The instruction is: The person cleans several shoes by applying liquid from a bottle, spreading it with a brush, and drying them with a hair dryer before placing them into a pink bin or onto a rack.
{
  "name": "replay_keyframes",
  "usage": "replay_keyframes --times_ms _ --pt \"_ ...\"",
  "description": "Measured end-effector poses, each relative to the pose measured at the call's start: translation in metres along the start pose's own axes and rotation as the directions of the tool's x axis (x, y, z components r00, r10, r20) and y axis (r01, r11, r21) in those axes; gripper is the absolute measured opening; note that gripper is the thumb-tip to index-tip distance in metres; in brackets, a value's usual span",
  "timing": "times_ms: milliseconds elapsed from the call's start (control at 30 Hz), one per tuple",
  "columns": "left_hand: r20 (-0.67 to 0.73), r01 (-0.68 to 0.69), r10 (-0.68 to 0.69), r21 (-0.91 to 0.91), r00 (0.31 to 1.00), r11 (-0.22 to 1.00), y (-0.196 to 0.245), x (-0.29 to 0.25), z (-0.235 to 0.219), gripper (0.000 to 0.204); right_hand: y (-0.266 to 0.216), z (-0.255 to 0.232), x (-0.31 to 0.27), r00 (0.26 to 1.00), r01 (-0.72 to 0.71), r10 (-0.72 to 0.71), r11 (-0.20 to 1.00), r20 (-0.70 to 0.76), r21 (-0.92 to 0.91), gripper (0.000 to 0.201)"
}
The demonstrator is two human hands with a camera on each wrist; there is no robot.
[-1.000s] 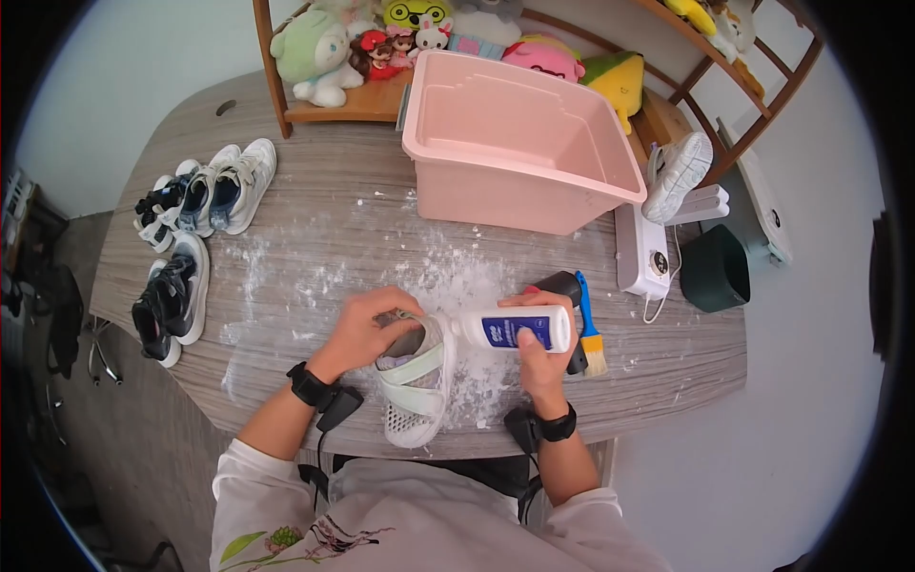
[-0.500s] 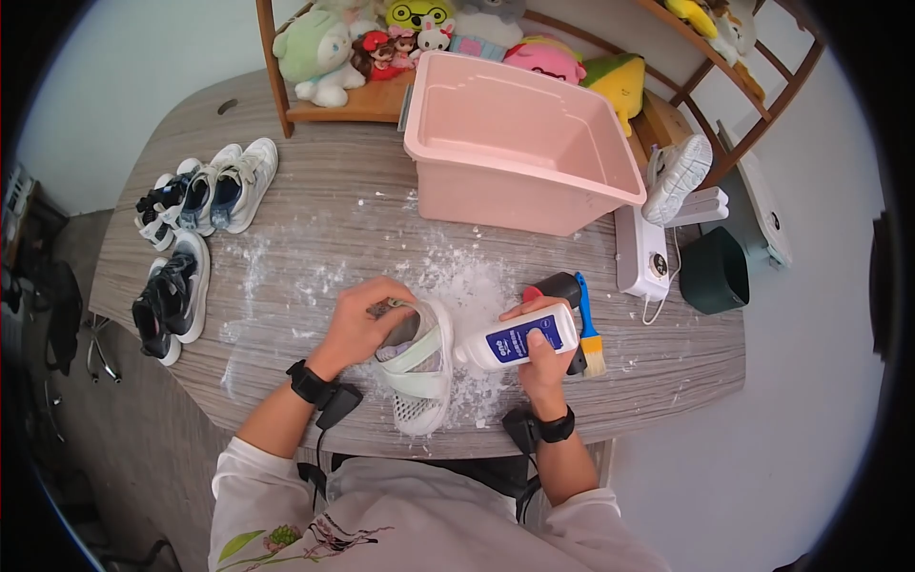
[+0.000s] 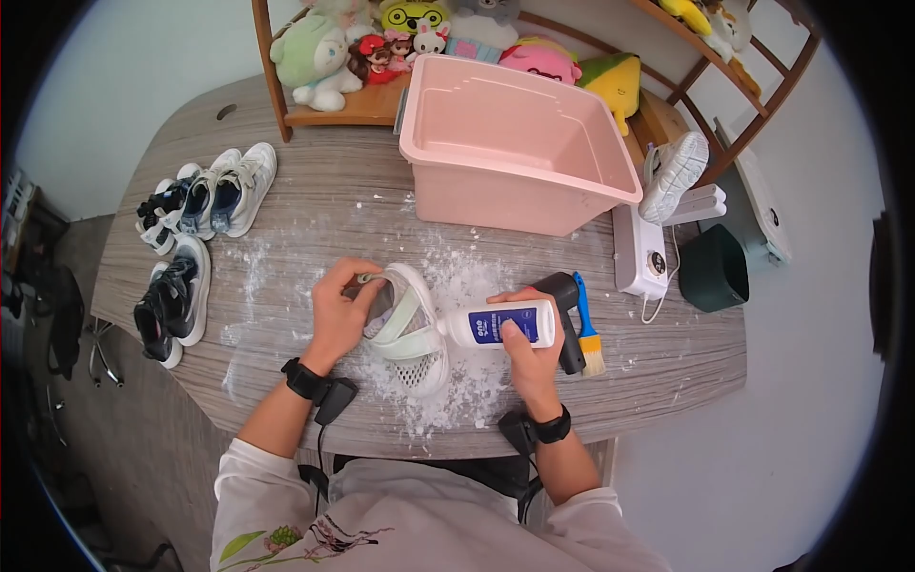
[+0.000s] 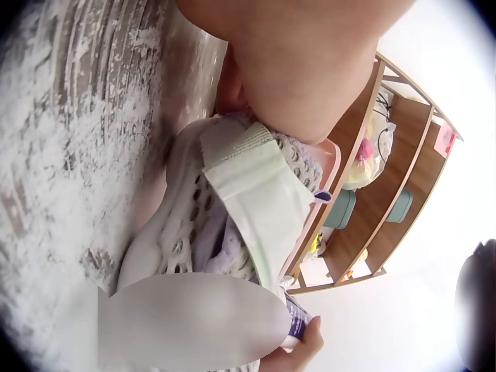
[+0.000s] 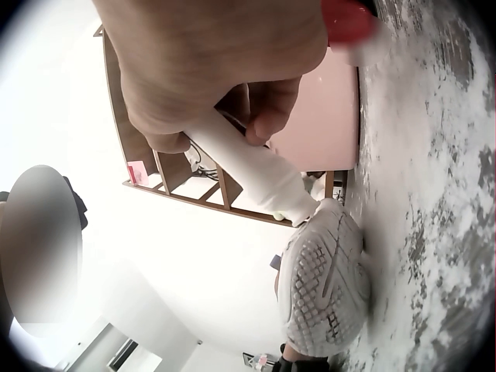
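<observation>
The left grip (image 3: 340, 307) pinches a perforated, pale-strapped shoe (image 3: 416, 345) to its right; the right grip (image 3: 536, 351) clasps a smooth white bottle (image 3: 465, 328), tip close by the sole.

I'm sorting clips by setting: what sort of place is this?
Probably a home room or small workspace: a wood-grain table strewn with white powder, several shoes standing on it and a shelf of plush toys behind.

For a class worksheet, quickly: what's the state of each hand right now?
Left hand: closed, holding the shoe.
Right hand: closed, holding the white bottle.
</observation>
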State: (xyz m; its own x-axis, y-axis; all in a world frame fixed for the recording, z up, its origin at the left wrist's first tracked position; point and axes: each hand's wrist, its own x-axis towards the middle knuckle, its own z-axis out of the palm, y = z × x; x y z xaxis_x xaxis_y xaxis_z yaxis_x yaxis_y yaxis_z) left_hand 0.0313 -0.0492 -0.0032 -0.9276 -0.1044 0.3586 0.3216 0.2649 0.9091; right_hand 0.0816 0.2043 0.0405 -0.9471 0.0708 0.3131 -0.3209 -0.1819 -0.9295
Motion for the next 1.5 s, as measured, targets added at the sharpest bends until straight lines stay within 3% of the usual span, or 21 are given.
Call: replay_keyframes --times_ms 100,167,333,400,533,600,733,800,867,933,1000,1033,1067,1100,1133,1167,1233,1267,1333,1500 --pt "-0.009 0.039 -0.039 0.024 0.999 0.999 0.004 -0.002 0.000 0.015 0.004 -0.005 -0.001 0.999 0.030 -0.031 0.998 -0.014 -0.063 0.031" --pt "-0.017 0.033 -0.032 0.050 0.999 0.998 0.003 -0.003 -0.001 0.015 0.006 -0.016 -0.001 0.998 -0.034 0.030 0.996 0.050 0.084 0.031" --pt "-0.178 -0.008 0.031 0.127 0.983 0.992 -0.004 0.003 -0.001 0.014 -0.001 -0.002 0.000 0.995 0.012 -0.012 1.000 -0.098 -0.008 0.030" --pt "-0.204 0.011 0.020 0.152 0.979 0.988 0.003 0.003 -0.002 0.013 -0.001 -0.002 -0.002 0.994 0.080 -0.091 0.985 -0.063 -0.155 0.032" --pt "-0.223 0.032 0.018 0.219 0.975 0.975 0.003 0.003 -0.002 0.014 -0.002 -0.010 -0.005 0.997 0.068 -0.073 0.989 -0.040 -0.130 0.028" --pt "-0.235 0.027 0.025 0.216 0.972 0.976 -0.003 0.005 -0.002 0.014 0.004 -0.019 -0.007 0.994 -0.019 0.030 0.994 0.101 -0.111 0.022" --pt "-0.278 0.020 0.036 0.199 0.960 0.980 -0.011 0.008 -0.003 0.015 -0.003 -0.014 -0.001 0.999 0.020 -0.015 0.992 0.037 -0.125 0.020" --pt "-0.265 0.020 0.041 0.224 0.963 0.974 -0.008 0.007 -0.003 0.015 -0.009 -0.019 0.003 0.997 0.025 -0.034 0.989 -0.062 -0.148 0.024" --pt "-0.265 0.028 0.041 0.252 0.963 0.967 -0.007 0.008 -0.006 0.015 -0.016 -0.037 0.006 0.984 0.096 -0.138 0.947 -0.116 -0.308 0.028" --pt "-0.198 -0.189 0.288 0.405 0.937 0.894 -0.008 0.011 -0.009 0.016 -0.034 -0.059 0.009 0.975 0.107 -0.176 0.907 -0.135 -0.407 0.029" --pt "-0.178 -0.165 0.227 0.310 0.957 0.936 -0.016 0.010 -0.008 0.017 -0.062 -0.079 0.011 0.976 -0.026 -0.144 0.663 -0.161 -0.748 0.035" --pt "-0.147 -0.134 0.168 0.216 0.975 0.967 -0.018 0.009 -0.006 0.018 -0.071 -0.091 0.013 0.975 -0.025 -0.150 0.659 -0.163 -0.751 0.035" --pt "-0.145 -0.138 0.171 0.211 0.975 0.968 -0.015 0.008 -0.005 0.018 -0.079 -0.102 0.015 0.986 -0.102 -0.066 0.491 -0.154 -0.865 0.039" --pt "-0.088 -0.060 0.073 0.152 0.993 0.987 -0.010 0.006 -0.005 0.019 -0.086 -0.112 0.017 0.987 -0.161 0.020 0.297 -0.162 -0.941 0.044" --pt "-0.026 0.025 -0.022 0.099 0.999 0.995 -0.007 0.004 -0.004 0.020 -0.091 -0.121 0.019 0.981 -0.183 0.104 0.192 -0.166 -0.964 0.055" --pt "-0.025 0.023 -0.021 0.096 0.999 0.995 -0.005 0.003 -0.003 0.020 -0.091 -0.128 0.021 0.981 -0.184 0.102 0.190 -0.167 -0.965 0.055" --pt "0.114 0.023 -0.026 0.028 0.993 0.999 -0.003 0.001 -0.002 0.024 -0.079 -0.144 0.024 0.973 -0.166 0.149 -0.078 -0.176 -0.983 0.060" --pt "0.114 0.021 -0.024 0.025 0.993 0.999 -0.002 -0.001 0.000 0.024 -0.074 -0.150 0.026 0.973 -0.166 0.147 -0.081 -0.177 -0.983 0.060" --pt "0.256 -0.098 0.088 0.025 0.963 0.995 0.002 -0.003 0.001 0.030 -0.064 -0.159 0.032 0.954 -0.157 0.216 -0.236 -0.209 -0.959 0.063" --pt "0.373 -0.252 0.199 0.101 0.906 0.962 0.012 -0.002 -0.002 0.040 -0.042 -0.165 0.040 0.942 -0.220 0.178 -0.314 -0.285 -0.923 0.064"
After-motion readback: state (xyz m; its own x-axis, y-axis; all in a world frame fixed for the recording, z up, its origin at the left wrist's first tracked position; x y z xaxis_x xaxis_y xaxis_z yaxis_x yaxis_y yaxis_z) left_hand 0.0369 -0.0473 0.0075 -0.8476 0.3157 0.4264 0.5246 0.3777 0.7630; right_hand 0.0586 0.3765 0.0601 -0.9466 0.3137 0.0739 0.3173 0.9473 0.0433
